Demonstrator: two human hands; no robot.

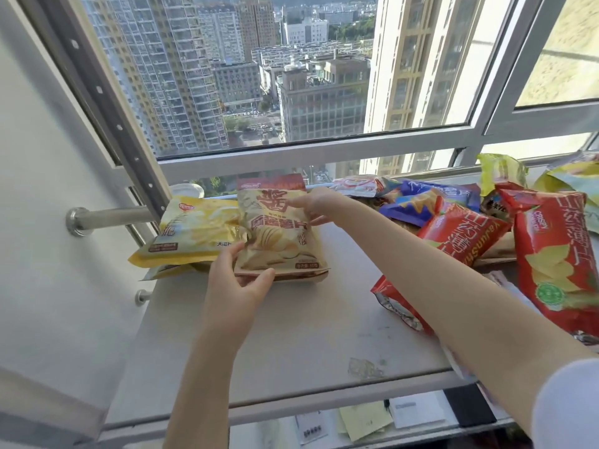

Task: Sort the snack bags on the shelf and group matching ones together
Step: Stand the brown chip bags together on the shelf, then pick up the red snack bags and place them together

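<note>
My left hand (236, 283) pinches the near left corner of a beige chip bag (275, 241), thumb on top; my right hand (316, 205) grips the same bag's right edge farther back, so both hands are clamped on it; the bag lies toward the far left corner of the shelf (291, 335), its left side overlapping a yellow bag (194, 234) at the shelf's left edge; red bags (460, 234) and blue bags (411, 202) are heaped along the right side, under the window (324, 150).
</note>
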